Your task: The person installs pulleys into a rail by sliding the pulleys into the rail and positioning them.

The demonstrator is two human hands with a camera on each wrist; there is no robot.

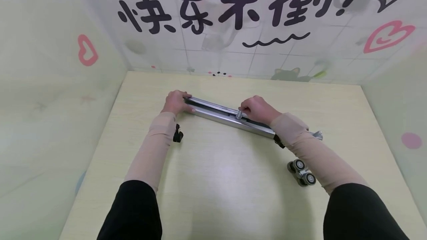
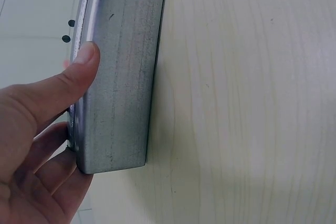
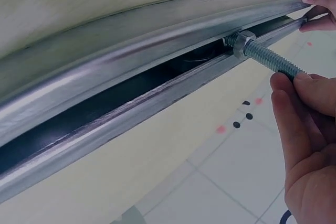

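A long silver metal rail [image 1: 230, 121] with an open slot along its top lies slantwise on the table. My left hand [image 1: 175, 102] grips its left end, thumb on the near side wall and fingers at the far side, as the left wrist view shows. A threaded bolt [image 3: 270, 57] stands out of the slot, with a hex nut [image 3: 244, 44] round it at the slot's lips. My right hand [image 1: 257, 109] pinches the bolt's free end between thumb and fingers. What the bolt joins inside the rail is hidden.
A roller trolley [image 1: 301, 172] with several black wheels rests on the table [image 1: 217, 180] by the right forearm. Another silver bolt-like end [image 1: 318, 135] shows beyond that forearm, partly hidden. Printed cloth walls [image 1: 220, 58] border the table at the back and sides.
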